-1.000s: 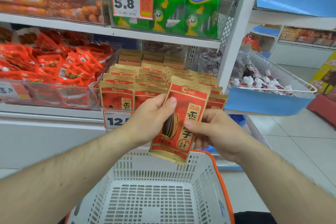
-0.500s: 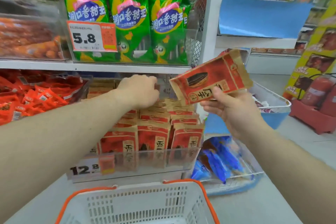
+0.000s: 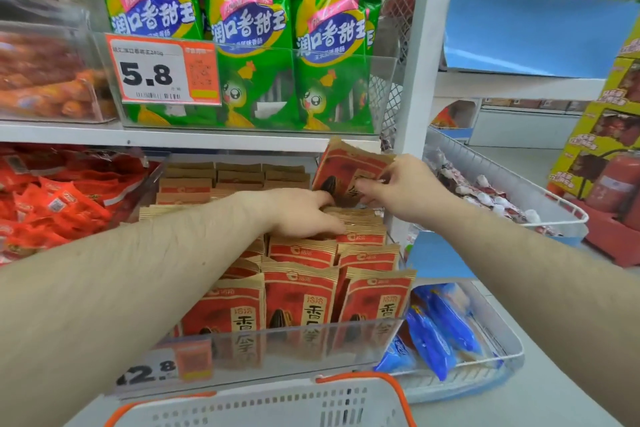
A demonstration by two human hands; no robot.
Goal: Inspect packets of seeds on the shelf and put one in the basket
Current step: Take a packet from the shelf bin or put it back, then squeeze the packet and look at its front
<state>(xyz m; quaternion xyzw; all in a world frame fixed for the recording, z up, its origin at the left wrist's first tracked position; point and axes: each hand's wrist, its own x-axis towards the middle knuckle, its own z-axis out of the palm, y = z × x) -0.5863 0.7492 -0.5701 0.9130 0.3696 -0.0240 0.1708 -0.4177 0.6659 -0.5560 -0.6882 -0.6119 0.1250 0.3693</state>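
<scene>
Head view: right hand [image 3: 401, 191] pinches one seed packet [image 3: 343, 170]; left hand [image 3: 304, 215] lies flat-fingered on the stacked packets [image 3: 301, 298], three front-row; one basket [image 3: 263, 406].

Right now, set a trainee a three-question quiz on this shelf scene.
1. True or false: the right hand pinches a seed packet above the stocked rows.
2. What does the left hand rest on? A) the green snack bags B) the packets in the clear bin C) the basket
3. Fill in: the price tag under the green bags reads ___.

Key: 1 true; 2 B; 3 5.8
</scene>
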